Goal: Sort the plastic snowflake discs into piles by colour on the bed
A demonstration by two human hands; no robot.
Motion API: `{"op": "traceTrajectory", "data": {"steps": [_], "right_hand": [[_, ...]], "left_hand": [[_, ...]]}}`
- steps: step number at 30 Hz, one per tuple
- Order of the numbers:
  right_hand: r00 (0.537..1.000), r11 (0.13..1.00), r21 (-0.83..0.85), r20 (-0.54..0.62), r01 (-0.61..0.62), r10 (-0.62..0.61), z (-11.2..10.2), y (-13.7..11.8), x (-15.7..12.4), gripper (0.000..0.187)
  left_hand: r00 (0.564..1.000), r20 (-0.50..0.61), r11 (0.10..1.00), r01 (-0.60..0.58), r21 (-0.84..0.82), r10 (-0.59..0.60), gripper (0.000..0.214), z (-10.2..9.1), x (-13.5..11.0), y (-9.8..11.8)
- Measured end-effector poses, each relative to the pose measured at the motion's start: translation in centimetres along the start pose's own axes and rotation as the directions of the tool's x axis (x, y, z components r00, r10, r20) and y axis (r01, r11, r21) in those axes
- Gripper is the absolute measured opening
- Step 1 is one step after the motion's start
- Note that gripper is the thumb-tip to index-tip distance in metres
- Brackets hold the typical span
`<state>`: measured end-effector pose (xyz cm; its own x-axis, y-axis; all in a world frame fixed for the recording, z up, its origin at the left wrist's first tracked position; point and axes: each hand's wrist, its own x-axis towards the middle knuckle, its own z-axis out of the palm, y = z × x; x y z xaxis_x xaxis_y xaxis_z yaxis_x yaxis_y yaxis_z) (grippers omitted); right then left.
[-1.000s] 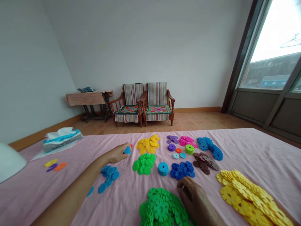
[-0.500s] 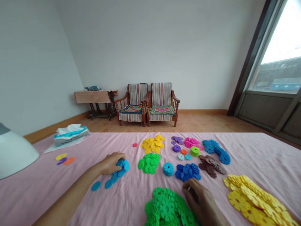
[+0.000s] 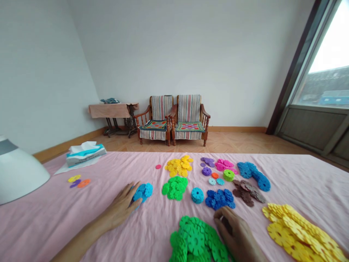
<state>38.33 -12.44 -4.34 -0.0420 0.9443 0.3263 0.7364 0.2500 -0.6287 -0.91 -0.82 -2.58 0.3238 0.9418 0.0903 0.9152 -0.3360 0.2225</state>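
My left hand (image 3: 124,203) lies with its fingers spread over the near side of a small pile of light blue notched discs (image 3: 146,191), touching it and hiding part of it. My right hand (image 3: 236,231) rests loosely curled on the cloth, and its palm side is in shadow, so I cannot see whether anything is inside. Just left of that hand is a large heap of green discs (image 3: 195,238). Right beyond its fingertips lies a pile of dark blue flower-shaped pieces (image 3: 220,199). A short stack of blue discs (image 3: 197,195) stands between the two hands.
On the pink cloth (image 3: 122,167) lie yellow (image 3: 178,166), brown (image 3: 248,192) and pink (image 3: 225,165) piles, plus long yellow rows (image 3: 302,233) at right. A tissue box (image 3: 86,154) and a white lampshade-like object (image 3: 20,174) stand at left. Two armchairs (image 3: 189,116) are beyond.
My left hand has swept the trailing blue discs, including a loose one at lower left, up toward the pile, and its fingers have spread. My right hand keeps its place. The view shifted slightly.
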Motion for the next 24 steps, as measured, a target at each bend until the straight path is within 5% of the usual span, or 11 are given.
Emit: {"op": "traceTrajectory", "data": {"steps": [13, 24], "right_hand": [[1.000, 1.000, 0.019, -0.010, -0.007, 0.007, -0.5, -0.7, 0.1, 0.018], [1.000, 1.000, -0.002, -0.023, 0.002, -0.002, 0.0, -0.3, 0.1, 0.016]], "left_hand": [[0.982, -0.031, 0.982, -0.187, 0.001, 0.187, 0.062, -1.2, 0.0, 3.4], [0.960, -0.070, 0.961, -0.266, 0.080, 0.271, 0.049, 0.7, 1.9, 3.4]]}}
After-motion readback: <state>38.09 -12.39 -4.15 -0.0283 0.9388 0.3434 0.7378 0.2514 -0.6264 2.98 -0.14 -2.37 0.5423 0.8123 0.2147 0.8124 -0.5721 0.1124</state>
